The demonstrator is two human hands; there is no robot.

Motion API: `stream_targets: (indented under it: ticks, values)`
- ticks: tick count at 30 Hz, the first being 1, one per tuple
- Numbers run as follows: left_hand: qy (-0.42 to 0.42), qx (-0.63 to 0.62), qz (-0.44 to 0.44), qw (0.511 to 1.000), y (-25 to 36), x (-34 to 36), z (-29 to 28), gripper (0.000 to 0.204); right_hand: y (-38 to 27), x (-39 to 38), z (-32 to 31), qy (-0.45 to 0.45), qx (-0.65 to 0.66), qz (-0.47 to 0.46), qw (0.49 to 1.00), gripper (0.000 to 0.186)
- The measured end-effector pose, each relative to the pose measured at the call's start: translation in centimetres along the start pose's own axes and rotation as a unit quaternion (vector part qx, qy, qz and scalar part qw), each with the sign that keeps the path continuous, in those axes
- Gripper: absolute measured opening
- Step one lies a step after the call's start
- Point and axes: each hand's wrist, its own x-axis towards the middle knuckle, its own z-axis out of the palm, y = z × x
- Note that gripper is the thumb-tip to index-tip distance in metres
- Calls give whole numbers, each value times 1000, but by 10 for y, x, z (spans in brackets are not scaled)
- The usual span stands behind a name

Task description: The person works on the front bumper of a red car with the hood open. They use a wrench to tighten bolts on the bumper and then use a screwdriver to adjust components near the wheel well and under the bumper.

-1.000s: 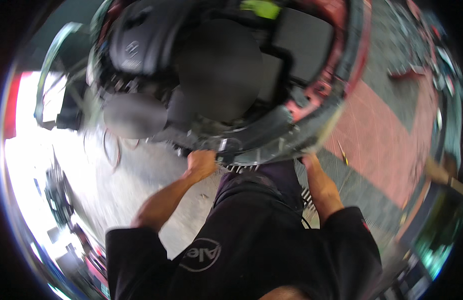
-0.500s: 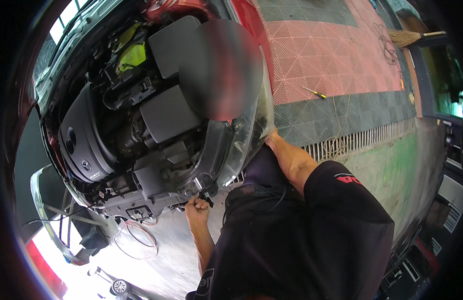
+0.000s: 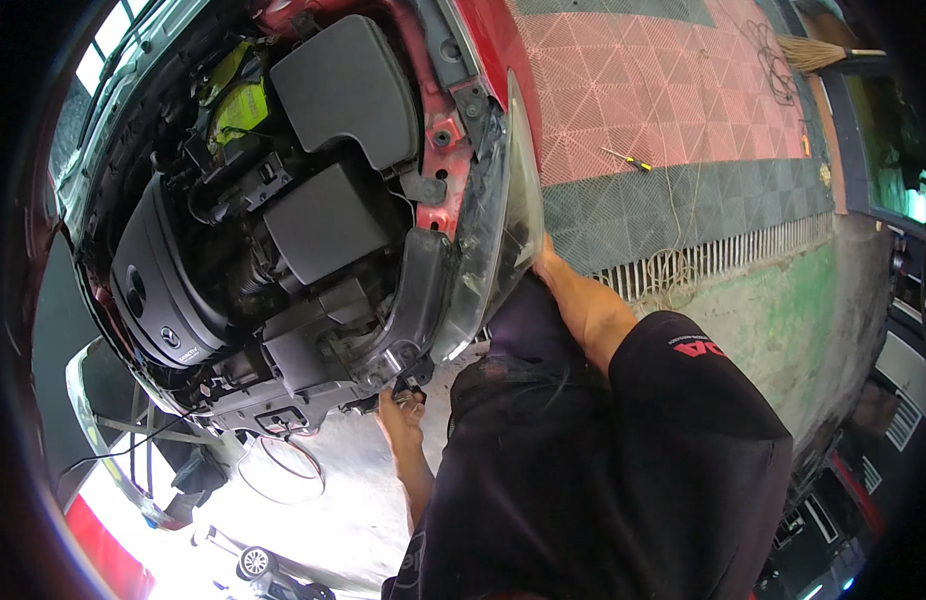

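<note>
My left hand (image 3: 401, 412) pinches the headlight (image 3: 493, 230) at its lower mount; my right hand (image 3: 545, 262) braces its outer edge, grip hidden. If either slips, I judge the lens could drop.

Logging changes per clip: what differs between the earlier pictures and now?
Mostly the view swung: a second ago it looked straight down on the engine bay; now the car sits to the left. The left hand stays under the headlight, and the right hand stays on its outer edge. Nothing was let go.
</note>
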Motion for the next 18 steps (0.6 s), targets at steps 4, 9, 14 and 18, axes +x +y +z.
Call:
stream_targets:
  ticks: [4, 9, 14, 18]
  values:
    - [251, 270, 313, 875, -20, 8, -4, 63, -17, -13, 0, -13, -110, 38, 993, 62]
    - [215, 384, 592, 675, -25, 23, -5, 63, -33, -42, 8, -76, 48, 21, 996, 57]
    - [26, 560, 656, 506, -1, 10, -26, 55, -35, -40, 17, -37, 117, 63, 990, 56]
    - [-23, 615, 650, 446, 12, 8, -37, 40, -38, -42, 25, -22, 127, 70, 989, 54]
